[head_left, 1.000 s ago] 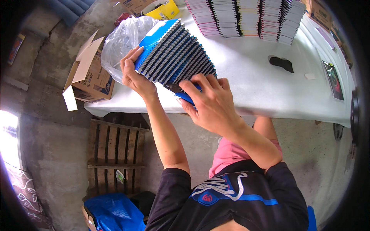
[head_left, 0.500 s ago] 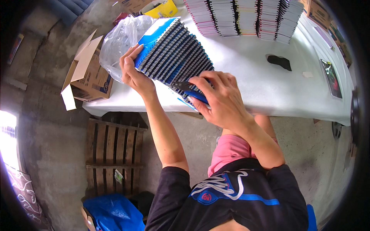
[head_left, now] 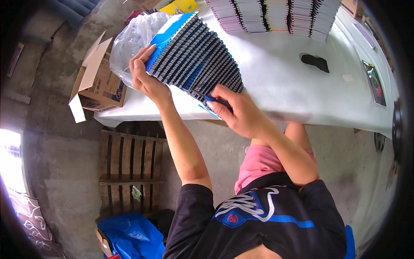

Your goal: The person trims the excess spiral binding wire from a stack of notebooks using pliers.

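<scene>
Head view: at ten o'clock the left hand [head_left: 148, 84] clasps a stack of spiral-bound notebooks [head_left: 194, 56] at twelve; at two, the right hand [head_left: 246, 110], fingers now drawn tighter, grips blue-handled pliers [head_left: 215, 100], seemingly working the stack's lower end.

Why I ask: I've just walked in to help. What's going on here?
The person's left hand is against a tilted stack of spiral notebooks at a white-covered table. The right hand holds what look like blue-handled pliers at the bindings near the stack's lower end. More spiral notebooks stand in piles across the table, and an open cardboard box sits at left.
</scene>
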The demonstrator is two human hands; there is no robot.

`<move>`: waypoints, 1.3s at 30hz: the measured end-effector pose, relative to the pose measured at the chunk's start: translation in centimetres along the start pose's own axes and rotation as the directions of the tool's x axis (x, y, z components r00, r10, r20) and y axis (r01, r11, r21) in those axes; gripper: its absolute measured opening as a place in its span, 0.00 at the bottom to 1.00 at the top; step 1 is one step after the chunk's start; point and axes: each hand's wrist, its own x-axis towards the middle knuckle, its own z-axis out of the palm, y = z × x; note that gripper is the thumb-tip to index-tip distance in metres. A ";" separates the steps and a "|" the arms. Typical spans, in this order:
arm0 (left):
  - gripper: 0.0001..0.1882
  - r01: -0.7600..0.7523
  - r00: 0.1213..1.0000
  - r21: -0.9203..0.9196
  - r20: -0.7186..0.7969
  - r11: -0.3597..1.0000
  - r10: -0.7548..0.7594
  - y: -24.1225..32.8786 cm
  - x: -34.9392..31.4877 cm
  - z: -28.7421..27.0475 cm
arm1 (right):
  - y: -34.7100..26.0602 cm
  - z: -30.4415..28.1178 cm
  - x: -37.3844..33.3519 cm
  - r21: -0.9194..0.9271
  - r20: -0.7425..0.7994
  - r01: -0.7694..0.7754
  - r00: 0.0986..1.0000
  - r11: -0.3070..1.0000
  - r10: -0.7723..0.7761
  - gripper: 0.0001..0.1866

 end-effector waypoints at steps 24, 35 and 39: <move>0.27 0.013 1.000 0.030 0.002 0.999 -0.013 -0.8 0.6 -0.4 | 2.0 1.7 0.1 -0.452 -0.188 0.218 0.925 0.865 -0.331 0.11; 0.27 -0.013 1.000 0.046 -0.015 0.999 0.014 -1.2 0.8 -0.6 | 1.9 0.9 -0.7 -0.381 -0.238 0.175 0.930 0.908 -0.279 0.16; 0.26 0.016 1.000 0.016 -0.017 1.000 -0.016 -1.2 0.8 -0.5 | 2.5 1.0 -1.1 -0.583 -0.232 0.155 0.909 0.797 -0.346 0.19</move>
